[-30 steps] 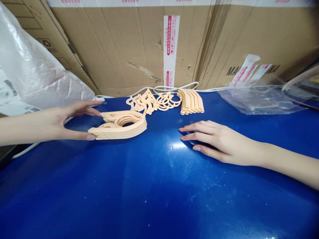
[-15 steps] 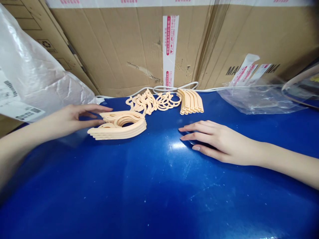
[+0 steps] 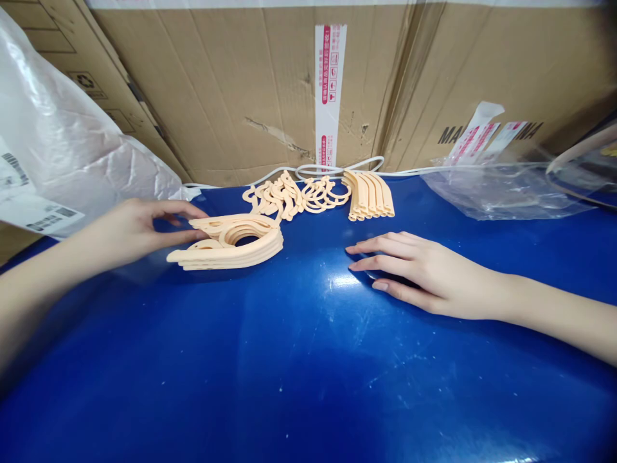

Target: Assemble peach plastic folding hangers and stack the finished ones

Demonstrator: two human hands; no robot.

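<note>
A stack of peach plastic curved pieces point(image 3: 241, 247) lies on the blue table point(image 3: 299, 360) at centre left. My left hand point(image 3: 139, 228) is at the stack's left end, with its fingers curled over the upper pieces and its thumb under them, pinching that end. My right hand point(image 3: 419, 273) rests flat on the table to the right of the stack. Its fingers are stretched out, hold nothing, and are apart from the stack.
Behind the stack lie a pile of peach hook-shaped parts point(image 3: 294, 196) and a row of peach strips point(image 3: 371, 196). A white cable point(image 3: 337, 170) runs along the cardboard boxes point(image 3: 241, 90) at the back. Plastic bags lie at left point(image 3: 72, 148) and right point(image 3: 496, 190).
My left hand has drawn back from spanning the stack's side and its fingers have curled round the left end of the upper pieces. My right hand has not moved.
</note>
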